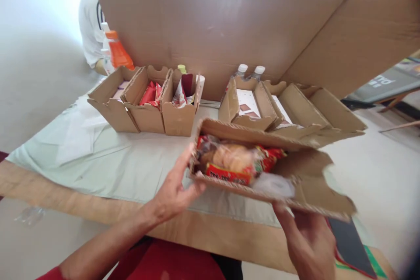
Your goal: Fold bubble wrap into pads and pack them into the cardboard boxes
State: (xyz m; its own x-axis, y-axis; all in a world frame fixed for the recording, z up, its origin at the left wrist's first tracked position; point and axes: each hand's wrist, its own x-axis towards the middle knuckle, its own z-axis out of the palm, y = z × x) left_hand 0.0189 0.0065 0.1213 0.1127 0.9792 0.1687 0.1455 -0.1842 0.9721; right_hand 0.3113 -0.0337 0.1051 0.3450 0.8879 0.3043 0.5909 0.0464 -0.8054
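A long open cardboard box is held tilted above the near part of the table. Inside it lie red snack packets, some round tan food in clear wrapping and a roll of clear tape; motion blurs them a little. My left hand grips the box's left end, thumb on the near side and fingers partly hidden behind. From below, my right hand is closed on the near long side, its fingertips hidden under the cardboard.
Several cardboard bins with packets stand at left; more bins with white cards stand at right. Behind rises a tall cardboard panel, with an orange bottle beside it. A dark flat item lies near right. A person is beyond the panel.
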